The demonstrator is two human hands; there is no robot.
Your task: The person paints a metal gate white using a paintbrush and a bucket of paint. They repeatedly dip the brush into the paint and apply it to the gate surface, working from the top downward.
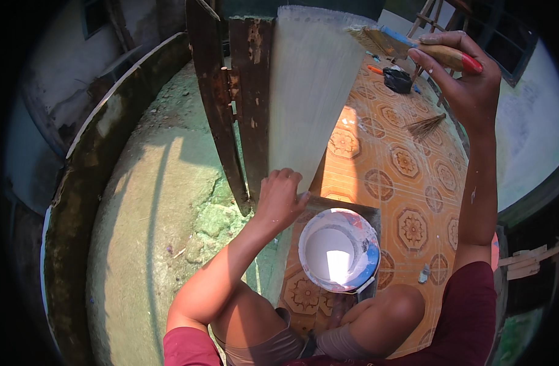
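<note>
My right hand (471, 78) is raised at the upper right, shut on a paintbrush (444, 56). The brush has a wooden handle with a red end, and blue paint stains its ferrule. Its bristles are at the upper right edge of a white-coated post (313, 82); whether they touch is unclear. Low on that post is my left hand (281, 196), its fingers bent and their tips hidden. No tool shows in it. Between my knees stands a paint-smeared bucket (368, 249) with white paint (325, 249) inside and a wire handle at its front.
A dark, peeling wooden gate (252, 91) adjoins the post on the left. Patterned orange tiles (389, 183) cover the floor at right, where a bristle broom head (425, 126), a black plastic bag (397, 80) and a small bottle (424, 273) lie. A low wall (110, 119) curves along the left.
</note>
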